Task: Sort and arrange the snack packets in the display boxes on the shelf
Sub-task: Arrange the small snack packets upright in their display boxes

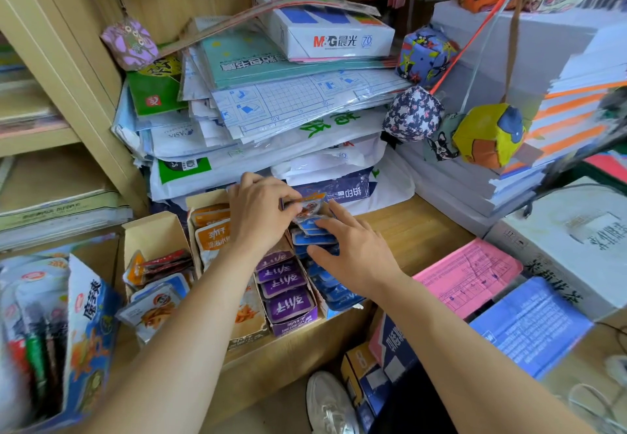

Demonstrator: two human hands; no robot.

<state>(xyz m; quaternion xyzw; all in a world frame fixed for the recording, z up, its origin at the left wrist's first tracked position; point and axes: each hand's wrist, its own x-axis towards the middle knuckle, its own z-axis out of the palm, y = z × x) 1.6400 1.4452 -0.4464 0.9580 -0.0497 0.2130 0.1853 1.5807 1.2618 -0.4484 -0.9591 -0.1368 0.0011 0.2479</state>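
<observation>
Meanwhile, both hands meet at the blue row

Nearest, open cardboard display boxes [152, 230] stand side by side on the wooden shelf [417, 226], each filled with small flat foil snack packets: mixed packets [159, 301] at left, orange packets [212, 233], purple packets [286, 301] overlapping like tiles, then blue packets [334, 292] at right. The right hand [356, 253] rests on the blue ones, fingers straight and spread. Just beyond, the left hand [259, 216] pinches one orange-and-blue packet [308, 204] between thumb and fingertips. Behind rises a stack of wrapped paper [291, 121].

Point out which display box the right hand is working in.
The rightmost box, filled with blue packets; the right hand rests on them. The purple-packet box and orange-packet box sit further left.
</observation>
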